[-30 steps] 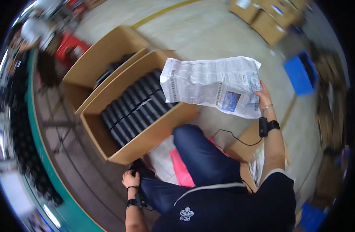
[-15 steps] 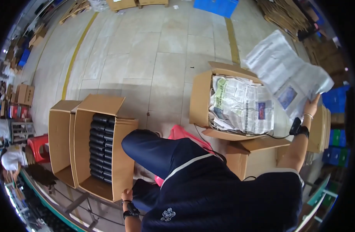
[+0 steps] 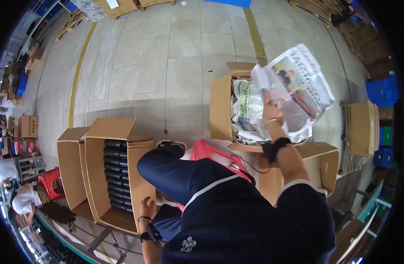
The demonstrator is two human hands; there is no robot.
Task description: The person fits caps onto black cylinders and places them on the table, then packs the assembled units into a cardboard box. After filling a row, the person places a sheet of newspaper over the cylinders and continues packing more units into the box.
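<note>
My right hand (image 3: 271,109) is over the right-hand carton (image 3: 221,108), closed on a printed newspaper sheet (image 3: 314,77) that fans out to its right. Beneath it, crumpled newspaper (image 3: 247,108) fills that carton. My left hand (image 3: 147,208) is at the near right side of another open carton (image 3: 142,176), fingers curved and apart with nothing held. Inside this carton are stacked rows of black cylinders (image 3: 117,176); their exact kind cannot be made out. Both wrists wear dark bands.
An open carton (image 3: 72,171) adjoins the filled one at left. Beside my right arm is another open carton (image 3: 327,165). A pink stool (image 3: 204,152) is under me. Flattened cardboard (image 3: 360,127) stands at right. Another person (image 3: 26,198) sits far left near a red stool (image 3: 52,182).
My right hand has swung left with the newspaper sheet, from beyond the carton to above it. My left hand's fingers have loosened from the carton's edge. The view has shifted slightly.
</note>
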